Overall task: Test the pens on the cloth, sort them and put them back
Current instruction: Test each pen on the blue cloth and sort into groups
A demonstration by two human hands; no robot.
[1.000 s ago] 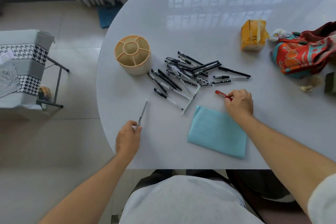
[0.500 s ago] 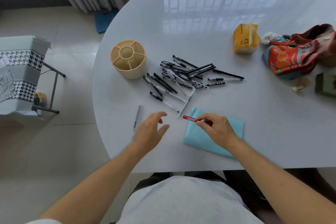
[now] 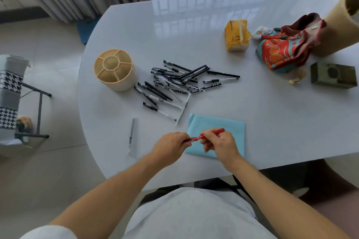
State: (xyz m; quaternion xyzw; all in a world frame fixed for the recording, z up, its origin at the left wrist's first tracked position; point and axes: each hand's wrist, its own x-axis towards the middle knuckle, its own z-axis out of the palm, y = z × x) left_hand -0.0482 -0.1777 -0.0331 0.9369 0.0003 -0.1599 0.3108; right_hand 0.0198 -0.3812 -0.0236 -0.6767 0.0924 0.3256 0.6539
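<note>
A red pen is held over the near left part of the light blue cloth. My left hand pinches its capped left end, and my right hand grips its barrel. A heap of several black and white pens lies beyond the cloth. The beige round pen holder, divided into compartments, stands empty to the left of the heap. One grey pen lies alone on the table, left of my left hand.
The white table curves to an edge at the left and near side. A yellow tissue pack, a red patterned bag and a dark green box sit at the right. A folding stand is on the floor at the left.
My left hand left the grey pen on the table and came over to the red pen's end. My right hand carried the red pen from beyond the cloth to above it.
</note>
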